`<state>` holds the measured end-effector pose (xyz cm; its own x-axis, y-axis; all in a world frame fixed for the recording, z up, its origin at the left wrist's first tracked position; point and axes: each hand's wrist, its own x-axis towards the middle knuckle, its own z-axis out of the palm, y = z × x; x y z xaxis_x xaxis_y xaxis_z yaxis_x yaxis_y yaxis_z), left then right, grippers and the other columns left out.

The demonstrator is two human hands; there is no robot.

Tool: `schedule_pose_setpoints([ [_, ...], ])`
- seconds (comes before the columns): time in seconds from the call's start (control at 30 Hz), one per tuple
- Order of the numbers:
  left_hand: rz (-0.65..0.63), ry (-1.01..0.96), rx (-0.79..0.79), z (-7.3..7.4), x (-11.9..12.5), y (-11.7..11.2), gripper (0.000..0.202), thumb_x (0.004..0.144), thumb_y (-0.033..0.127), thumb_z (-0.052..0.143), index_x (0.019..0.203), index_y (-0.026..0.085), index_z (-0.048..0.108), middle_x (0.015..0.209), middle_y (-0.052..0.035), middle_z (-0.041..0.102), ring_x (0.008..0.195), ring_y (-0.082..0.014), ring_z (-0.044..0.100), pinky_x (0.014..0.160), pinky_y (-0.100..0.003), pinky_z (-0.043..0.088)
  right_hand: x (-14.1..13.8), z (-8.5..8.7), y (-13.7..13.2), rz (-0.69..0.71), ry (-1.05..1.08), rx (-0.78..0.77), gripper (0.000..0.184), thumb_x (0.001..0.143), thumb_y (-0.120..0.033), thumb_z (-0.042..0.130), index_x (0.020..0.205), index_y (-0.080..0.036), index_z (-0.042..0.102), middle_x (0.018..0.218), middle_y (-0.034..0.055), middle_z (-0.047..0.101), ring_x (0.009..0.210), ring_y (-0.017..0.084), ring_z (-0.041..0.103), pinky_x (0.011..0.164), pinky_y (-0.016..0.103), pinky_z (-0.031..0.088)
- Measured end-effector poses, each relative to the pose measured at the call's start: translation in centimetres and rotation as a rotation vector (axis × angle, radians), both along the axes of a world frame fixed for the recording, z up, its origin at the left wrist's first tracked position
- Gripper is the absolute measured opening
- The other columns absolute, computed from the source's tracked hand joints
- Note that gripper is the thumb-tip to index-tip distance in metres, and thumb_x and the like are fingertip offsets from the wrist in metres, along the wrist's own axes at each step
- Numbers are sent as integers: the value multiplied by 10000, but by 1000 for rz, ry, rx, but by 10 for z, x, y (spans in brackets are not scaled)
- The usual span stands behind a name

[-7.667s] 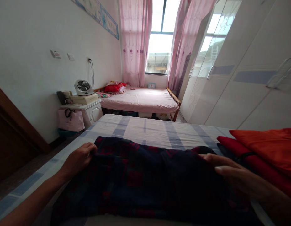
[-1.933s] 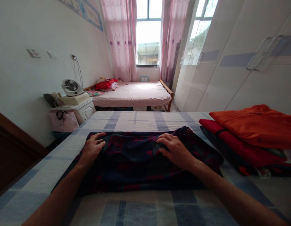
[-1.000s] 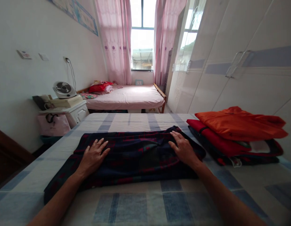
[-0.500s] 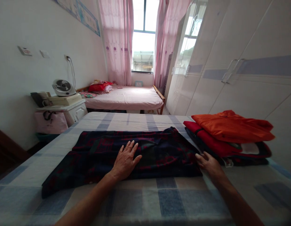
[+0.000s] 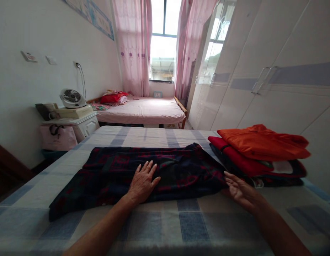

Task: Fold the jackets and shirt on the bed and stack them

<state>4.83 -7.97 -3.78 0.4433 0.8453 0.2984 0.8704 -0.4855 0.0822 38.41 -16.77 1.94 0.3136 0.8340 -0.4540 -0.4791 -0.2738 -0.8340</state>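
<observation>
A dark plaid garment (image 5: 114,177) in navy, green and red lies folded into a long strip across the bed. Its left end flares toward me, and a small pale dot like a button shows on the near edge. My left hand (image 5: 142,183) rests flat on the middle of the cloth, fingers spread. At the garment's right end is my right hand (image 5: 242,192), turned on its side with its fingers stretched out; the fingertips touch the cloth edge. Just beyond that hand sits a stack of folded clothes, an orange garment (image 5: 263,144) over a red one (image 5: 241,160).
A blue-and-white checked sheet (image 5: 143,227) covers the bed. Beyond it stands a second bed with a pink sheet (image 5: 151,108), below a curtained window. White wardrobe doors (image 5: 234,99) line the right side. At left, a small fan (image 5: 72,98) sits above a white cabinet (image 5: 87,126).
My right hand has straightened from a closer grip at the garment's right end. The near right corner of the cloth has drawn inward. My left hand stays in place.
</observation>
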Motion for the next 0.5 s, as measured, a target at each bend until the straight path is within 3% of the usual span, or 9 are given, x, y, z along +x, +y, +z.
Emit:
schedule_pose_setpoints([
  [0.1, -9, -16, 2, -1, -1, 0, 553, 899, 494, 367, 1365, 202, 426, 1450, -96, 385, 1343, -266, 336, 1087, -488, 273, -6, 0, 11, 46, -22, -34, 17, 793, -181, 601, 789, -186, 586, 672, 23, 693, 606, 153, 679, 540, 219, 560],
  [0.3, -10, -44, 9, -3, -1, 0, 542, 893, 491, 387, 1359, 219, 434, 1450, -97, 385, 1343, -266, 336, 1086, -489, 277, -9, -11, 26, 124, -62, -59, 143, 728, -289, 686, 797, -174, 637, 733, 50, 728, 684, 211, 700, 646, 295, 579],
  [0.5, -7, -94, -42, 6, 3, -3, 564, 898, 479, 384, 1371, 173, 416, 1462, -132, 354, 1363, -275, 291, 1112, -502, 228, -12, -7, 37, 71, -124, -31, 280, 706, -232, 688, 973, -175, 628, 743, 48, 733, 634, 225, 697, 582, 312, 576],
])
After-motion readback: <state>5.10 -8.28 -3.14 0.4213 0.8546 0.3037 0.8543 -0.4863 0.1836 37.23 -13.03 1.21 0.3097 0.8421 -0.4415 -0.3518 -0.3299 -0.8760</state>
